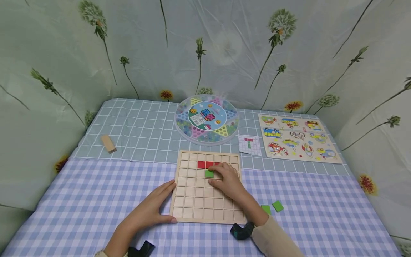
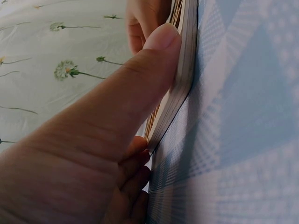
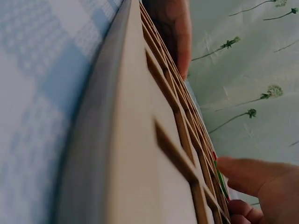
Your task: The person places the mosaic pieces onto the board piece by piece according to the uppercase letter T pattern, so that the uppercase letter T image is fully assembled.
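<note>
A square wooden grid board (image 1: 189, 192) lies on the checked cloth. My left hand (image 1: 151, 207) steadies it, fingers at its left edge and thumb by the near left corner. In the left wrist view, the left thumb (image 2: 149, 60) lies against the board's side (image 2: 180, 88). Red tiles (image 1: 201, 165) form a row in the grid, the right end partly covered by my right hand (image 1: 228, 180). Its thumb and fingers pinch a green tile (image 1: 209, 174) just below the row. A sliver of that green tile (image 3: 221, 179) shows in the right wrist view.
Two loose green tiles (image 1: 278, 206) lie right of the board, one partly behind my right forearm. Farther back are a round game box (image 1: 207, 119), a pattern card (image 1: 249, 144) showing a T, and a vehicle picture puzzle (image 1: 300, 139). A small wooden block (image 1: 108, 144) lies far left.
</note>
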A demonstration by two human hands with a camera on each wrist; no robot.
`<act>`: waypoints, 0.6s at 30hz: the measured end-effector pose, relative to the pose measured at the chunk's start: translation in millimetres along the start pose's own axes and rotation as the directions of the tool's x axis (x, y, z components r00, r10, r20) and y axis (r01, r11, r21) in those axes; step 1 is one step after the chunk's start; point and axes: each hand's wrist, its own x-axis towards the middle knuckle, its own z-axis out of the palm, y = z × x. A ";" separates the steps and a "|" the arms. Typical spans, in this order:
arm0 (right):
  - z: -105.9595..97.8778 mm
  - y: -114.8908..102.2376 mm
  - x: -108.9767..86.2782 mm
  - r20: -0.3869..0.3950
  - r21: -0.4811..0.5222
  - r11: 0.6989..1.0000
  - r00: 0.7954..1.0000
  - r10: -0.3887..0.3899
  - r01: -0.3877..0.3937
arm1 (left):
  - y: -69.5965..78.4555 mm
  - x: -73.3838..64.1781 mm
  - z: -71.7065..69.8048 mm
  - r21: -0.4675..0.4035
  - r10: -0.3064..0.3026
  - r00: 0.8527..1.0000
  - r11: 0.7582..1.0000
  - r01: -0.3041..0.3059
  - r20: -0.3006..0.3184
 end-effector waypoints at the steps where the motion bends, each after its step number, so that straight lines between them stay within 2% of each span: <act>1: -2.5 -0.1 -1.6 0.015 0.023 1.000 1.000 0.002 -0.002 | 0.0 0.0 0.1 0.000 0.001 1.000 1.000 -0.001 0.001; 4: -12.8 1.2 -7.3 0.038 0.101 0.995 0.999 -0.018 0.014 | 0.2 0.3 0.3 0.001 -0.006 1.000 1.000 0.006 0.007; 7: -27.1 3.0 -14.8 0.026 0.139 0.988 0.997 -0.070 0.065 | 0.4 0.3 0.4 -0.002 -0.009 1.000 1.000 0.009 0.007; 10: -43.6 5.4 -24.7 -0.003 0.135 0.985 0.994 -0.106 0.106 | 0.0 -0.2 0.7 0.006 0.000 1.000 1.000 0.000 -0.002; 15: -70.1 9.4 -46.7 -0.054 0.125 0.987 0.994 -0.095 0.101 | -0.6 -0.8 0.6 0.019 0.019 1.000 1.000 -0.019 -0.011; 18: -84.9 5.9 -61.1 -0.096 0.082 0.992 0.992 -0.088 0.096 | -0.2 -0.9 -0.2 0.013 0.016 1.000 1.000 -0.016 0.000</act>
